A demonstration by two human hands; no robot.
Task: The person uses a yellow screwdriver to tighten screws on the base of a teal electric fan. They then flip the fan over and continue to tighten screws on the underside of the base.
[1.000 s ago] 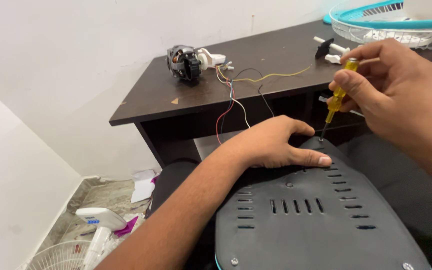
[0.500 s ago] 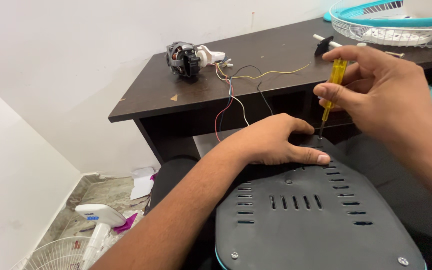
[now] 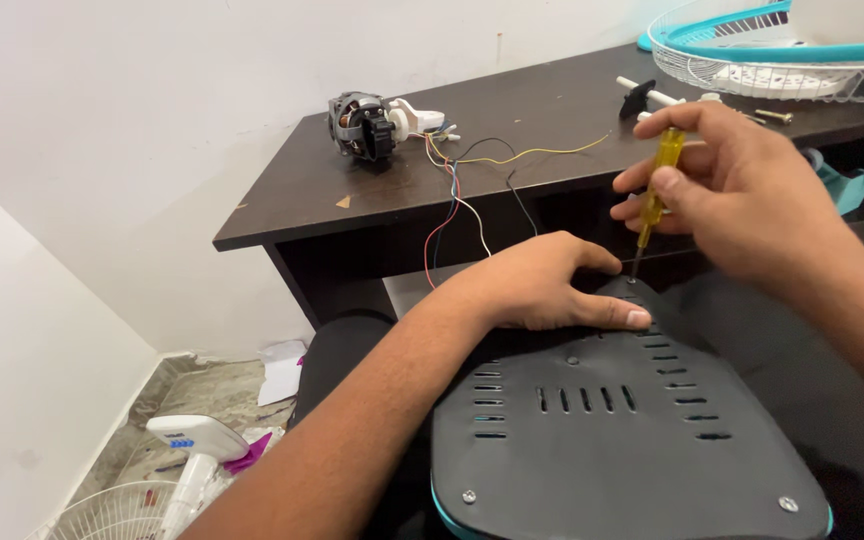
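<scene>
Pressing flat, fingers spread, your left hand [image 3: 542, 285] rests on the top end of the black vented plate [image 3: 622, 440] in your lap, gripping nothing, while your right hand [image 3: 742, 190] just beside it pinches a yellow-handled screwdriver [image 3: 660, 175] between thumb and fingers. Its tip stands nearly upright on a screw at the plate's upper edge, right past your left fingertips. Beyond both hands, on the dark desk [image 3: 552, 110], lie a small motor [image 3: 360, 125] with loose coloured wires [image 3: 462, 190], and farther right a white wire fan guard [image 3: 782, 50].

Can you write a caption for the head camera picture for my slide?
Right hand sets a yellow screwdriver on a dark vented cover steadied by the left hand.
</scene>
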